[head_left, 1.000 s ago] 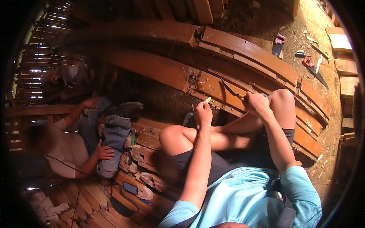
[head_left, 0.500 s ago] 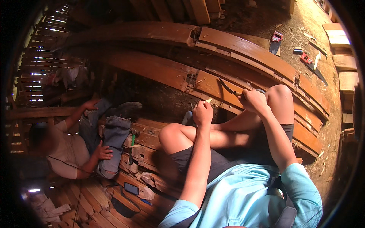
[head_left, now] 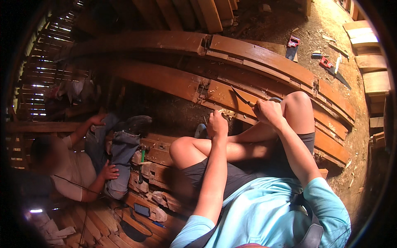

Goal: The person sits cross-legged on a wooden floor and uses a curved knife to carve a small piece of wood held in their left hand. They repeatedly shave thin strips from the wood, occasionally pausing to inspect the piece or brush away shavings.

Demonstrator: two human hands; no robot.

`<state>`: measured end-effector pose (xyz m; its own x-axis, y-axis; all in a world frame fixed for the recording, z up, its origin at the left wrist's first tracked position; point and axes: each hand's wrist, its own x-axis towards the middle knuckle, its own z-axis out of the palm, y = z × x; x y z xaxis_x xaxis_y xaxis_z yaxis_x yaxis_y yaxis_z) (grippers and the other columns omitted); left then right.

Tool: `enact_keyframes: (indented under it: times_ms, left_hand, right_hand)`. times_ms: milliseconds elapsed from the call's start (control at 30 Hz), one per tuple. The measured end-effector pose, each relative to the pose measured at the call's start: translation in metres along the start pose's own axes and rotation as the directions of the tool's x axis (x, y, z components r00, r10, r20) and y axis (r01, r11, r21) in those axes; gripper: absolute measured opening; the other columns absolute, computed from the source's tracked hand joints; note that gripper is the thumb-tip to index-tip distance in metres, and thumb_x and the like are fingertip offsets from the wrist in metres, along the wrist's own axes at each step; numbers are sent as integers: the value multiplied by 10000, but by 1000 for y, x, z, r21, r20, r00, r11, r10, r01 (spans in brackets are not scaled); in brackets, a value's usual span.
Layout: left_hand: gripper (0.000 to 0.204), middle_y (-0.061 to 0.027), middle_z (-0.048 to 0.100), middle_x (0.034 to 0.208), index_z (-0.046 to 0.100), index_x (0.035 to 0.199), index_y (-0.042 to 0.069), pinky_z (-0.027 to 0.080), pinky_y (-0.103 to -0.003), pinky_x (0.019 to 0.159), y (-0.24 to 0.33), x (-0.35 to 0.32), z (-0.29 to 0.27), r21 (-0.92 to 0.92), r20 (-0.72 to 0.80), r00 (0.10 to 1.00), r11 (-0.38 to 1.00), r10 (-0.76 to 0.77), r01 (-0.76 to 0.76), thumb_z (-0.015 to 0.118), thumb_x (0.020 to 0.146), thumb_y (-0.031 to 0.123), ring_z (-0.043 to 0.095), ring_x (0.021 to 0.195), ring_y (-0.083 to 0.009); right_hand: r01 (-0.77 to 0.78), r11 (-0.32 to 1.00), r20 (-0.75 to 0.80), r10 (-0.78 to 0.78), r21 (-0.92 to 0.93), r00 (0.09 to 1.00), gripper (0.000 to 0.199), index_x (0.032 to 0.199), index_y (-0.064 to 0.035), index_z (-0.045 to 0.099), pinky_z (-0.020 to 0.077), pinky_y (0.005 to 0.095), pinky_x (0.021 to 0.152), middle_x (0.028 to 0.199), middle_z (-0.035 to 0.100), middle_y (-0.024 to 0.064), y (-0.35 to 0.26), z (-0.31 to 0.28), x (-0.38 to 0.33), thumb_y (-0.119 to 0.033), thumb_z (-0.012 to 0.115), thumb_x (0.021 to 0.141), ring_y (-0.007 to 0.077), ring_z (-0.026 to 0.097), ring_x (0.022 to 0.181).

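Note:
My right hand (head_left: 268,111) is closed round the handle of a knife with a dark, curved blade (head_left: 241,97). Its tip points up and to the left, over the brown beams. To the left of it, at about the height of my knees, my left hand (head_left: 218,125) is closed on a small pale piece of wood (head_left: 221,111). Only the end of that piece sticks out above the fingers. Blade and wood are apart. Both forearms reach over my crossed legs.
Long brown wooden beams (head_left: 256,49) with cut notches run across in front of me. Two red-handled saws (head_left: 291,48) (head_left: 331,68) lie on the ground at the far right among shavings. Another person (head_left: 76,165) sits at the left. A phone (head_left: 142,209) lies on wood nearby.
The view has shifted a little, so most things appear slightly further left and lower. Both hands keep their grip, with hardly any change in pose.

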<state>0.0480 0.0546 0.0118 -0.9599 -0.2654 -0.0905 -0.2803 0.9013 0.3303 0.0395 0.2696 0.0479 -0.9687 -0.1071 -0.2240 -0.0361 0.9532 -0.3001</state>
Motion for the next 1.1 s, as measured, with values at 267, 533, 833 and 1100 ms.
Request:
enact_keyframes:
  times_ms: [267, 533, 833, 1100]
  left_hand:
    - [135, -141, 625, 973, 599, 945, 71, 528, -490, 718, 5, -1, -2, 95, 36, 999, 995, 30, -34, 495, 886, 135, 639, 858, -386]
    - [151, -155, 647, 904, 613, 898, 51, 522, -476, 715, -1, -2, 3, 67, 2, 999, 997, 41, -41, 488, 883, 135, 643, 845, -379]
    - [161, -155, 665, 919, 640, 897, 45, 524, -468, 745, -8, -2, 2, 70, 25, 999, 997, -33, 31, 512, 850, 131, 652, 872, -366]
    - [158, -160, 663, 921, 646, 899, 41, 531, -468, 733, -2, -5, -5, 96, 51, 999, 995, -15, 10, 515, 857, 118, 654, 864, -364]
  right_hand:
    - [33, 999, -46, -31, 38, 998, 327, 837, -49, 586, 510, 471, 594, 715, 650, 182, -4, -4, -2, -371, 547, 881, 360, 654, 698]
    - [28, 976, 76, -45, 215, 996, 285, 947, -65, 462, 512, 498, 555, 665, 631, 195, -47, 15, -27, -327, 555, 882, 401, 639, 632]
    - [212, 896, -215, -136, 391, 967, 274, 1002, -41, 467, 504, 484, 572, 682, 618, 215, -60, 12, -31, -270, 564, 885, 407, 630, 676]
    - [236, 966, -16, -236, 104, 972, 240, 953, -36, 456, 505, 481, 512, 649, 631, 189, -52, 36, -31, -254, 527, 882, 373, 632, 565]
